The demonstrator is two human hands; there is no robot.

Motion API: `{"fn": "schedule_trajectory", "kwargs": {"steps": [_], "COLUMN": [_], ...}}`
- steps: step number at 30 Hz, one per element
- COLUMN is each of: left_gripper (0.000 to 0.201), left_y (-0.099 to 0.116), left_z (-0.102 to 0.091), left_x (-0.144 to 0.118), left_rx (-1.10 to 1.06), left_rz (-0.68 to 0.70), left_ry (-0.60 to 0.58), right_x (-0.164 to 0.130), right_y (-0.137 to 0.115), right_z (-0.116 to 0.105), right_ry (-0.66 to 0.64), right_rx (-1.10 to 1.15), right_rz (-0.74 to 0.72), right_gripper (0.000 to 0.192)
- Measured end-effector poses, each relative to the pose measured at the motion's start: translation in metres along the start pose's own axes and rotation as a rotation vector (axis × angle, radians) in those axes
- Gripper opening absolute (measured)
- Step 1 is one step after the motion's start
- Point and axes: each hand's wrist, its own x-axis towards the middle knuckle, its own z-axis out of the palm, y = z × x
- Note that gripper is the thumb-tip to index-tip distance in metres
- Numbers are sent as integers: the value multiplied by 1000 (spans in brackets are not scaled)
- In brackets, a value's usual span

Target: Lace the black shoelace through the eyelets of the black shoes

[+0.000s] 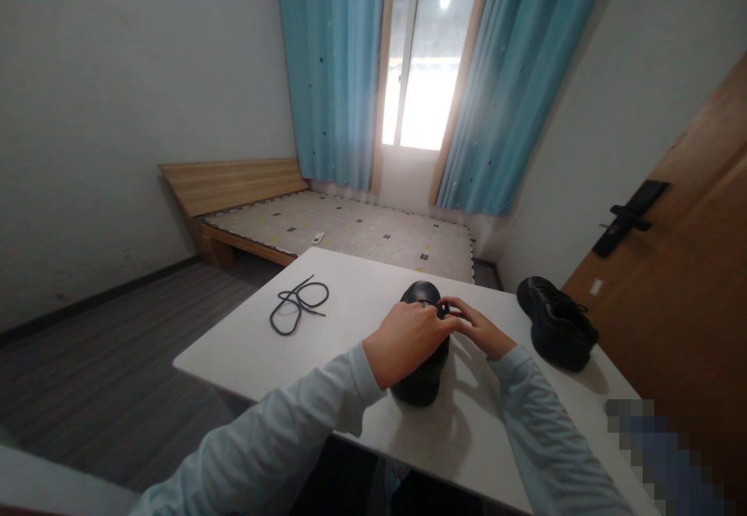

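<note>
A black shoe stands on the white table in front of me, its toe pointing away. My left hand lies across the top of the shoe, with its fingers closed on the lacing area. From the right side, my right hand reaches in, its bent fingertips gripping the dark edge of the shoe's upper near the left fingers. The two hands meet there and hide the eyelets. A loose black shoelace lies in crossed loops on the table to the left, away from both hands.
A second black shoe with laces sits at the table's right edge. Beyond the white table is a bed with a small white object on it. A wooden door stands at right, blue curtains behind.
</note>
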Motion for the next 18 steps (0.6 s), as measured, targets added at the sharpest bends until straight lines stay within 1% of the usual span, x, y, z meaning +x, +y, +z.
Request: {"fn": "schedule_trajectory", "kwargs": {"steps": [4, 10, 14, 18], "left_gripper": [27, 16, 14, 13], "left_y": [-2, -5, -8, -9], "left_z": [-3, -8, -7, -9], "left_x": [-2, -2, 0, 0], "left_rx": [-3, -18, -5, 11], "left_rz": [48, 45, 32, 51], "left_ry": [0, 15, 0, 33], "right_x": [-1, -1, -1, 1], "right_y": [-2, -3, 0, 0], "right_z": [-1, 0, 2, 3], "right_ry": [17, 23, 32, 45], "right_rx": [-41, -31, -29, -46], "right_rz": [-11, -3, -19, -31], "right_gripper": [51, 51, 50, 51]}}
